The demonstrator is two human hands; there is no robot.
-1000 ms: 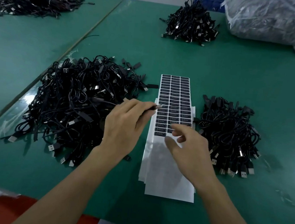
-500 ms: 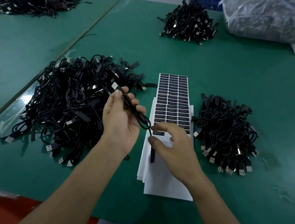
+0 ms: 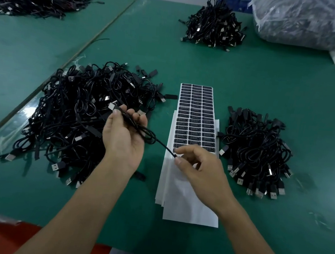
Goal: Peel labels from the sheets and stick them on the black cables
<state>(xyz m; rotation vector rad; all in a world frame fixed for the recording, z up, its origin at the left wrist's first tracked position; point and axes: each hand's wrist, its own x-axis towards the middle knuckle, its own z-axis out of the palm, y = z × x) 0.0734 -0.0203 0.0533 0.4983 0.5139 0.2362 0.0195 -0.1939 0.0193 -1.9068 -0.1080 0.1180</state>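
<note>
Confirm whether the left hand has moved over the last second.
Yes. The left hand has drawn back leftward from the label sheet edge toward the big cable pile, and now lies palm-up holding a cable.

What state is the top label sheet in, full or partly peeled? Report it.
Partly peeled. The top label sheet keeps black labels on its far part; its near part is bare white backing.
</note>
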